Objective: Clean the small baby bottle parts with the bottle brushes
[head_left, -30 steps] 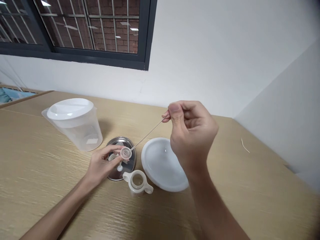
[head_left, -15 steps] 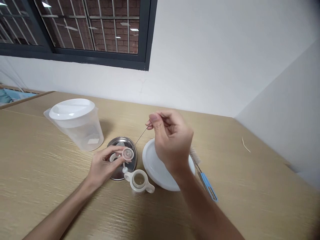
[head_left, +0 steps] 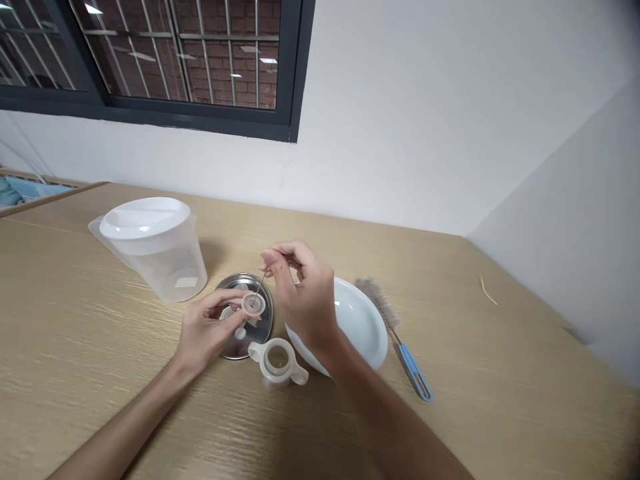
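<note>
My left hand [head_left: 204,330] pinches a small, clear round silicone spout piece [head_left: 253,304] by its rim, above a shiny metal dish [head_left: 267,320]. Below the fingers shows a small white knob [head_left: 241,333]; whether it joins the spout piece I cannot tell. Up and to the right, my right hand [head_left: 305,290] is closed on a thin metal wire [head_left: 261,281], whose lower end goes into the middle of the spout piece. What sits on that end is hidden. Near both hands stands a two-handled bottle [head_left: 277,363], its mouth uncovered.
Under my right forearm lies a white bowl [head_left: 367,320]. To its right is a bottle brush [head_left: 413,370] with a blue handle. A lidded plastic pitcher [head_left: 160,257] stands at the left, and a thin pale strip [head_left: 487,291] lies far right on the wooden table [head_left: 475,373].
My right hand has moved left and down, pushing the wire deeper into the spout piece. The white knob now hangs farther left of the bottle. My left hand has barely shifted.
</note>
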Demonstrator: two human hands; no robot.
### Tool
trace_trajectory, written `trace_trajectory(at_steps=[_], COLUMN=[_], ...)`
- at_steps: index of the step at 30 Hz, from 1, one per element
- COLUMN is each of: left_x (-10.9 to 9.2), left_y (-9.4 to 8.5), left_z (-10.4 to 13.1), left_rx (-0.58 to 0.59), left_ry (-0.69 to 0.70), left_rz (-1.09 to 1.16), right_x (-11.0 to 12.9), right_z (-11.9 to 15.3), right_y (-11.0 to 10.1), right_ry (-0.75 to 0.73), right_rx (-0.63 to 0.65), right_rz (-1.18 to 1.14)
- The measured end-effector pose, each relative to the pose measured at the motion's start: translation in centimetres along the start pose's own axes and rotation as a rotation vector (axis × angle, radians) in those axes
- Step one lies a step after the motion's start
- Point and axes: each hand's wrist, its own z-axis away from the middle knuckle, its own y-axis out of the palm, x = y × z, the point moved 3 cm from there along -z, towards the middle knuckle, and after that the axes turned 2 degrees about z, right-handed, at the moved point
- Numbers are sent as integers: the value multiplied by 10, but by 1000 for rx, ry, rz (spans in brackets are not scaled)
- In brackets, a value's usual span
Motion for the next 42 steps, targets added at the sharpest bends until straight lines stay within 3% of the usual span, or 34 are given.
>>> trace_trajectory(at_steps=[6, 14, 19, 36, 42], left_x=[0, -4, -6, -8, -9], left_y=[-3, -7, -10, -7, -3], left_z=[-1, -5, -8, -7, -6], left_rx=[-11, -114, -156, -88, -38], left_ry=[-4, -30, -17, -40, 8], left_rz=[-24, -17, 49, 71, 106], right_x=[-5, -7, -9, 0, 1], right_z=[2, 7, 14, 4, -2], right_y=[6, 11, 20, 6, -4], right_ry=[1, 28, -75, -15, -34], right_rx=[43, 159, 275, 197, 115], right_rz=[47, 133, 240, 217, 226])
